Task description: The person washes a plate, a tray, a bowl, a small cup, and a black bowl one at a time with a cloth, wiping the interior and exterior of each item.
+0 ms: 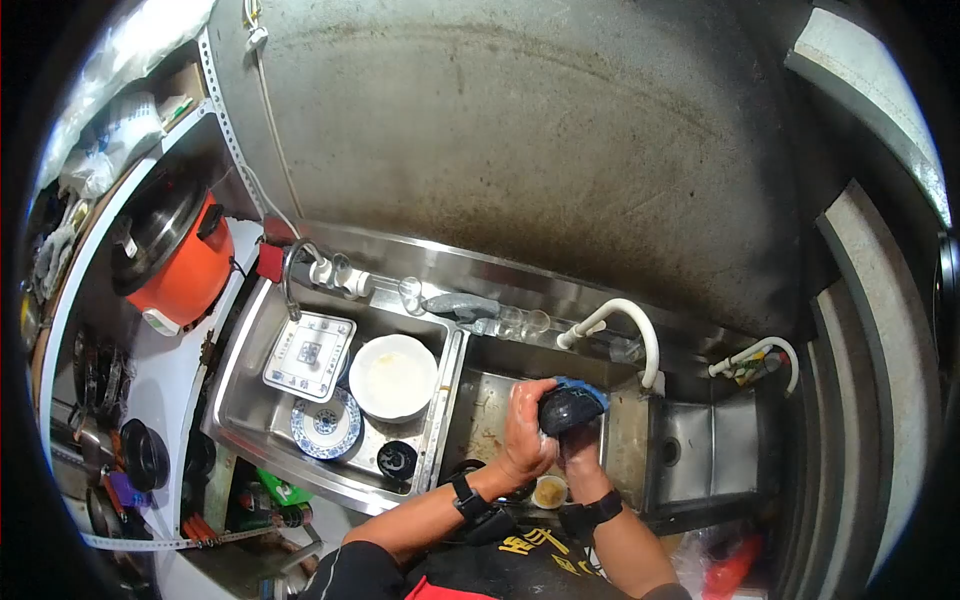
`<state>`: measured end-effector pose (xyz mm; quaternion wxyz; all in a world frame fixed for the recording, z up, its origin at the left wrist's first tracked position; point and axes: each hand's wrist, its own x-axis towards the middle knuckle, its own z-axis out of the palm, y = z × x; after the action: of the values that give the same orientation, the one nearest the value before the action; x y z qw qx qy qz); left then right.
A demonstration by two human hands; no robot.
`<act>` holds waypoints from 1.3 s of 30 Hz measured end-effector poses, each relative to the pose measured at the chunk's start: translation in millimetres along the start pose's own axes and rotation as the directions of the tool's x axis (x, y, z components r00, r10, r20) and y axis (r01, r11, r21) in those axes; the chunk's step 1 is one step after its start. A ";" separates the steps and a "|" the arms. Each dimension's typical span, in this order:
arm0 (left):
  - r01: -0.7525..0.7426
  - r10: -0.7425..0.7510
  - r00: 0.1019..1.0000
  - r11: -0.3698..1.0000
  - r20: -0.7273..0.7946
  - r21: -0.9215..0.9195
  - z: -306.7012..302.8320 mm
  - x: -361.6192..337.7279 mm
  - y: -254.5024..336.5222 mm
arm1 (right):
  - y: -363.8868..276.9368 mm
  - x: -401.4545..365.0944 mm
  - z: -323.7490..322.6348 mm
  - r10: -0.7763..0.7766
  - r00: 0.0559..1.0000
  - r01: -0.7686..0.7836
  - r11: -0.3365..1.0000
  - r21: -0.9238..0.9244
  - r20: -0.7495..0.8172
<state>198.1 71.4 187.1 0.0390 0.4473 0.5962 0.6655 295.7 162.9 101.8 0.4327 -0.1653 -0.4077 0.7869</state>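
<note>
A dark, rounded bowl [567, 412] is tilted above the middle sink basin [482, 398]. My left hand [526, 428] is closed on its left side, with wet-looking fingers along the edge. My right hand [580, 452] reaches up against the lower side of the bowl, which hides its fingers. Something blue, like a scrubbing cloth [582, 386], shows along the bowl's far rim; what grips it is hidden. Just below my hands is a small bowl with a yellowish inside [549, 491].
The left basin holds a square patterned plate [310, 356], a white bowl [393, 376], a blue-and-white plate [326, 423] and a small dark bowl [397, 460]. A white faucet [637, 318] arches close to my hands. Glasses [512, 322] line the ledge. An orange cooker [180, 265] stands left.
</note>
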 end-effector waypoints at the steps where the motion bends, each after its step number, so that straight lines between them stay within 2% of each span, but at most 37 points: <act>1: 0.002 -0.002 1.000 1.000 -0.002 -0.002 4.1 -5.4 -9.8 | -0.1 -6.8 -1.7 0.001 1.000 -0.001 1.000 -0.003 0.000; 2: -0.108 0.105 0.993 0.993 -0.058 -0.047 7.5 -9.2 -18.5 | -2.9 -13.9 3.9 0.239 0.970 -0.232 0.964 0.133 -0.039; 3: -0.218 0.208 0.971 0.972 -0.120 -0.084 11.2 -12.8 -26.4 | -5.8 -19.6 9.6 0.465 0.884 -0.438 0.857 0.271 -0.043; 4: -0.278 0.271 0.959 0.957 -0.085 -0.081 2.5 -12.4 -30.3 | -6.8 -22.9 11.9 0.664 0.748 -0.604 0.688 0.402 -0.013; 5: -0.272 0.265 0.960 0.959 -0.085 -0.080 -5.7 -10.3 -32.2 | 0.7 -23.2 -2.0 0.668 0.744 -0.606 0.685 0.403 -0.016; 6: -0.306 0.307 0.952 0.949 -0.007 -0.080 -14.3 -10.2 -33.6 | 12.9 -23.8 -23.3 0.591 0.801 -0.591 0.806 -0.039 0.094; 7: -0.342 0.348 0.935 0.936 0.072 -0.082 -22.8 -9.9 -34.1 | 20.9 -25.6 -35.5 0.547 0.802 -0.405 0.793 -0.456 0.240; 8: -0.259 0.261 0.962 0.965 0.083 -0.043 -30.9 -8.1 -34.5 | -3.0 -19.4 -6.9 0.761 0.625 -0.778 0.586 0.229 0.177; 9: -0.253 0.255 0.963 0.967 0.082 -0.033 -35.9 -6.5 -40.3 | -1.4 -18.2 -10.4 0.766 0.617 -0.784 0.577 0.230 0.182; 10: -0.015 0.018 0.999 0.997 0.048 -0.071 -39.9 -6.7 -50.6 | -1.7 -17.4 -17.9 0.806 0.590 -0.797 0.591 -0.128 0.044; 11: 0.220 -0.220 0.975 0.969 0.017 -0.114 -44.7 -8.9 -63.7 | -2.7 -15.6 -21.8 0.800 0.592 -0.735 0.489 -0.469 -0.094; 12: 0.328 -0.340 0.937 0.935 -0.081 -0.138 -51.0 -16.7 -82.5 | -2.3 -16.4 -24.7 0.811 0.578 -0.742 0.481 -0.467 -0.084; 13: 0.415 -0.425 0.889 0.905 -0.170 -0.089 -65.7 -19.5 -86.7 | -5.6 -19.4 -20.9 0.782 0.615 -0.726 0.512 -0.458 -0.100; 15: 0.654 -0.629 0.751 0.750 -0.202 0.099 -100.4 -28.6 -104.3 | -12.5 -26.1 -13.3 0.728 0.674 -0.697 0.567 -0.439 -0.130; 17: 0.678 -0.617 0.734 0.691 -0.284 0.251 -135.1 -54.8 -126.3 | -22.4 -35.5 -17.3 0.684 0.721 -0.680 0.666 -0.307 -0.114; 18: 0.661 -0.593 0.750 0.670 -0.293 0.337 -155.2 -74.9 -147.8 | -24.4 -40.1 -29.8 0.669 0.719 -0.689 0.653 -0.314 -0.186; 19: 0.766 -0.722 0.639 0.565 -0.266 0.305 -177.0 -81.5 -152.5 | -27.3 -45.6 -43.5 0.649 0.714 -0.699 0.640 -0.320 -0.262; 21: 0.726 -0.742 0.639 0.495 -0.202 0.478 -217.6 -108.9 -183.0 | -42.5 -50.7 -60.7 0.596 0.633 -0.773 0.459 -0.438 -0.493; 22: 0.744 -0.780 0.596 0.447 -0.190 0.496 -234.6 -118.1 -195.5 | -44.2 -53.4 -74.3 0.608 0.618 -0.785 0.446 -0.431 -0.498; 24: 0.750 -0.835 0.516 0.332 -0.191 0.572 -256.5 -127.5 -208.4 | -45.2 -63.5 -103.2 0.563 0.638 -0.758 0.579 -0.300 -0.526; 25: 0.732 -0.877 0.438 0.220 -0.198 0.645 -261.1 -125.6 -212.3 | -44.3 -65.6 -115.0 0.566 0.632 -0.762 0.575 -0.297 -0.529; 27: 0.568 -0.902 0.416 0.160 -0.114 0.807 -265.9 -138.1 -241.2 | -40.6 -70.8 -135.0 0.558 0.646 -0.731 0.649 -0.211 -0.521; 28: 0.566 -0.904 0.412 0.160 -0.109 0.809 -264.5 -146.9 -258.1 | -38.0 -71.7 -140.8 0.552 0.646 -0.723 0.663 -0.193 -0.527; 30: 0.418 -0.947 0.312 0.066 -0.075 0.906 -254.9 -163.4 -283.1 | -38.6 -70.1 -133.9 0.550 0.644 -0.718 0.675 -0.172 -0.532; 33: 0.381 -0.940 0.341 0.165 0.027 0.910 -239.1 -172.1 -278.2 | -44.8 -71.0 -122.7 0.495 0.638 -0.705 0.683 -0.191 -0.590; 34: 0.325 -0.966 0.256 0.115 0.030 0.938 -231.4 -163.0 -270.4 | -45.9 -71.3 -121.4 0.458 0.643 -0.702 0.674 -0.232 -0.614; 35: 0.342 -0.982 0.190 0.090 0.025 0.935 -227.8 -162.9 -272.9 | -46.2 -72.9 -124.4 0.445 0.636 -0.700 0.677 -0.228 -0.631; 37: 0.291 -0.976 0.206 0.132 0.072 0.948 -222.6 -157.0 -266.0 | -45.6 -74.5 -130.3 0.414 0.690 -0.644 0.727 -0.241 -0.594; 38: 0.337 -0.940 0.340 0.115 -0.007 0.934 -212.9 -152.2 -255.9 | -54.3 -71.4 -121.0 0.441 0.633 -0.702 0.674 -0.231 -0.636; 39: 0.241 -0.891 0.455 0.143 0.019 0.960 -207.1 -147.4 -249.5 | -56.7 -73.1 -125.0 0.435 0.627 -0.702 0.675 -0.226 -0.646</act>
<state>32.9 -100.6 -77.4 0.2649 0.2929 0.9187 -0.0060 445.0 182.2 63.0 0.1956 -0.6017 -0.3644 0.6833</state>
